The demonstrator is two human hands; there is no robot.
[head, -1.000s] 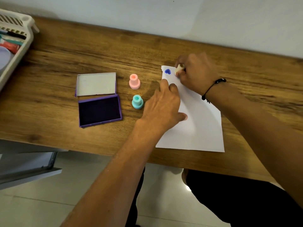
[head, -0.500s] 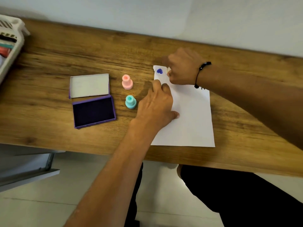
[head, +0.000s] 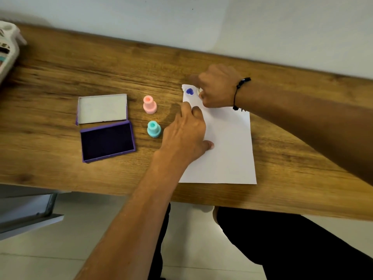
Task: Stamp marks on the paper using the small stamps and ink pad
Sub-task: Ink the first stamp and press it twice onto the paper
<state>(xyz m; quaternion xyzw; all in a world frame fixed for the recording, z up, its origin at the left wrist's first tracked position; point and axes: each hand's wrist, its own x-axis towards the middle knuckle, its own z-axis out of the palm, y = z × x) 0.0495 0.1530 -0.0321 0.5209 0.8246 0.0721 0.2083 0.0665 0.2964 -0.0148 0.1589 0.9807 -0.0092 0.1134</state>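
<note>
Now right grip (head: 217, 88) clutches pale stamp (head: 200, 91) on paper (head: 228, 146) top, beside blue heart (head: 189, 91)

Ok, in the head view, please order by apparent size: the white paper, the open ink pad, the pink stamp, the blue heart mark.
1. White paper
2. Open ink pad
3. Pink stamp
4. Blue heart mark
All lie on the same table at similar distance, so the order is safe.

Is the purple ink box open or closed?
Open. The purple ink pad shows its dark ink, and its lid lies flat just behind it on the wooden table.
</note>
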